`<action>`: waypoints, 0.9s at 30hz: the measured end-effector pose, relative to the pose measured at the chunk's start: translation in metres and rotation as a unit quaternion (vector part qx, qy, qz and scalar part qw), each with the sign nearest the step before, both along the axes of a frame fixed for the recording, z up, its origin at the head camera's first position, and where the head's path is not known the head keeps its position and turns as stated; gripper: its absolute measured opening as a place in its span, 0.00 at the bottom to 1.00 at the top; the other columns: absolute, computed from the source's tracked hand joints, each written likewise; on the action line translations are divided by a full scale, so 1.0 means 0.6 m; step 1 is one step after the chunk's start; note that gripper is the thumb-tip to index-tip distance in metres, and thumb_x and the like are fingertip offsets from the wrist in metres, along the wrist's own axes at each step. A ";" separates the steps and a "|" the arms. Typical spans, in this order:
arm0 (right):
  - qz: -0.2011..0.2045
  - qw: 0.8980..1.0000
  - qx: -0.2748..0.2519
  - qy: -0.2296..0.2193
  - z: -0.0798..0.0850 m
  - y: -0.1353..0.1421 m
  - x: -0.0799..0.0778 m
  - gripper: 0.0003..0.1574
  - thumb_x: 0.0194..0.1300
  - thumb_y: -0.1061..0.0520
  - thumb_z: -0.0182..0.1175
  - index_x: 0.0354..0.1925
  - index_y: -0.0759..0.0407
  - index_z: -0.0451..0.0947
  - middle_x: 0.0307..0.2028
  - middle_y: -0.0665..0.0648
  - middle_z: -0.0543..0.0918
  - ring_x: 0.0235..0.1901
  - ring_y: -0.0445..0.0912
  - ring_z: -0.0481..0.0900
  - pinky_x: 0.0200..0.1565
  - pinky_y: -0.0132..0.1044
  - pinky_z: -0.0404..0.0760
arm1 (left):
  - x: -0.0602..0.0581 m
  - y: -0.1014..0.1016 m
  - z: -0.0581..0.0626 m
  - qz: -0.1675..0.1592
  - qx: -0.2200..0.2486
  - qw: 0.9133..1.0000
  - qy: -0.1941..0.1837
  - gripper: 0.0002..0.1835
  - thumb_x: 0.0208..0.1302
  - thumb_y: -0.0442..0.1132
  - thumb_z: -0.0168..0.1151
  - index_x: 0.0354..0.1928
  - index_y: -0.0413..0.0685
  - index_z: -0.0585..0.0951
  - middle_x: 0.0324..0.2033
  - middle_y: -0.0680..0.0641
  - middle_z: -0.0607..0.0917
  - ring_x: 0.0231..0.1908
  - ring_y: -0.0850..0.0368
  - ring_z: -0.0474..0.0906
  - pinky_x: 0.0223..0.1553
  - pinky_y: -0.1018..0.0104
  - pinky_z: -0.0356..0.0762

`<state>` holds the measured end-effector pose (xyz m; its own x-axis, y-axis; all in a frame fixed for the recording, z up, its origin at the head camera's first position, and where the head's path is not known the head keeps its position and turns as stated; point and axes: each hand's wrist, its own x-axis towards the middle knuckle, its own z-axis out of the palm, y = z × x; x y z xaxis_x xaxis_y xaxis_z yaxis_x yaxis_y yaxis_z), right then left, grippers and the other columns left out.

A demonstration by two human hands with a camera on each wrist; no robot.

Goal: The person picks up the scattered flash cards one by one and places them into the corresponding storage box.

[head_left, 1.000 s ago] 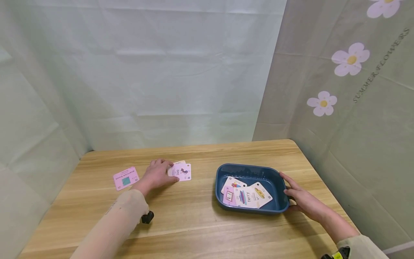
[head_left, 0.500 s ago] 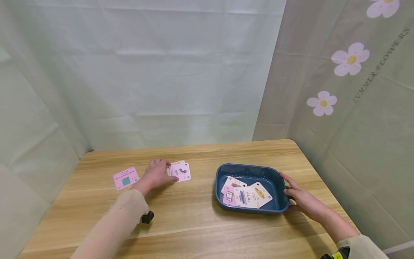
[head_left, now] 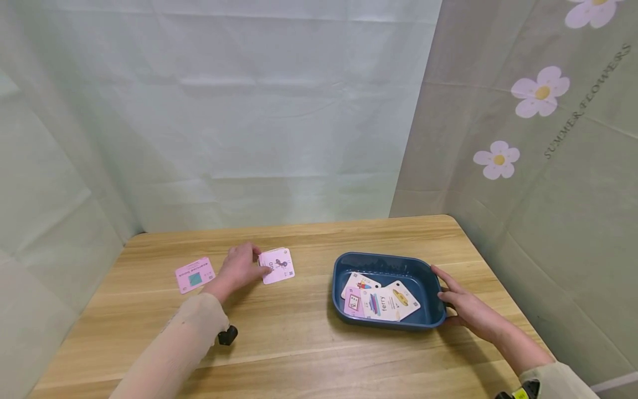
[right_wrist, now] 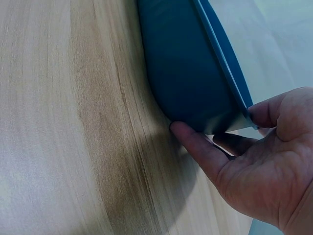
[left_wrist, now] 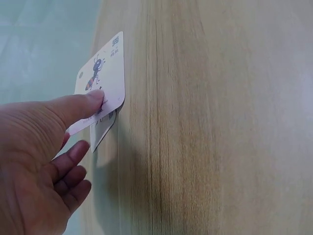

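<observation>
In the head view my left hand point(head_left: 241, 267) pinches a white picture card with an ant point(head_left: 282, 264) at its near left edge. The left wrist view shows the thumb pressed on the face of the ant card point(left_wrist: 100, 78), which is tilted up. Another card point(left_wrist: 102, 128) lies below it, mostly hidden. My right hand point(head_left: 466, 307) grips the right end of a dark blue plastic bin point(head_left: 339, 266). From the right wrist view, the thumb touches the rim of the bin point(right_wrist: 186, 68) and a finger reaches its lower side.
Several picture cards, one a ferry card point(head_left: 380, 303), lie inside the bin. A pink exercise book card point(head_left: 194, 275) lies on the wooden table point(head_left: 279, 343) left of my left hand. Fabric curtains point(head_left: 259, 111) stand behind and at both sides.
The ant card has turned and shifted slightly, now covering most of the card beneath. My left hand has drawn back a little. The right hand and bin stay put.
</observation>
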<state>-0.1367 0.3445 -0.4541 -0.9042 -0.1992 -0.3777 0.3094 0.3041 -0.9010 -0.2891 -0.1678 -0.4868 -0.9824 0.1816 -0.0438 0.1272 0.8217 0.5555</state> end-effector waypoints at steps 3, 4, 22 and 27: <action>0.000 1.000 0.001 0.000 0.000 0.000 0.000 0.43 0.82 0.60 0.38 0.83 0.42 0.31 0.79 0.69 0.24 0.74 0.76 0.36 0.59 0.67 0.73 | 0.000 0.000 0.002 0.000 0.013 1.000 -0.007 0.29 0.58 0.46 0.77 0.53 0.37 0.74 0.43 0.41 0.79 0.43 0.45 0.73 0.47 0.51 0.73; 0.000 1.000 0.000 0.000 0.000 0.000 0.000 0.43 0.82 0.60 0.38 0.83 0.41 0.31 0.79 0.69 0.24 0.74 0.76 0.37 0.59 0.67 0.73 | 0.000 0.000 0.002 0.000 0.017 1.000 -0.009 0.29 0.58 0.45 0.77 0.53 0.37 0.74 0.42 0.42 0.79 0.42 0.46 0.73 0.45 0.52 0.73; 0.002 1.000 0.001 0.000 -0.001 0.002 0.000 0.43 0.82 0.60 0.37 0.83 0.40 0.31 0.78 0.69 0.24 0.74 0.77 0.36 0.59 0.68 0.73 | 0.003 -0.003 0.002 -0.030 0.033 0.999 0.008 0.22 0.65 0.42 0.72 0.55 0.38 0.78 0.38 0.44 0.79 0.41 0.48 0.74 0.41 0.56 0.72; 0.002 1.000 -0.002 0.000 -0.001 0.002 0.000 0.43 0.82 0.60 0.37 0.83 0.40 0.31 0.79 0.68 0.24 0.74 0.76 0.37 0.58 0.67 0.74 | 0.005 -0.006 0.004 -0.027 0.032 0.999 0.015 0.20 0.69 0.43 0.68 0.56 0.40 0.79 0.49 0.40 0.80 0.54 0.40 0.72 0.56 0.43 0.73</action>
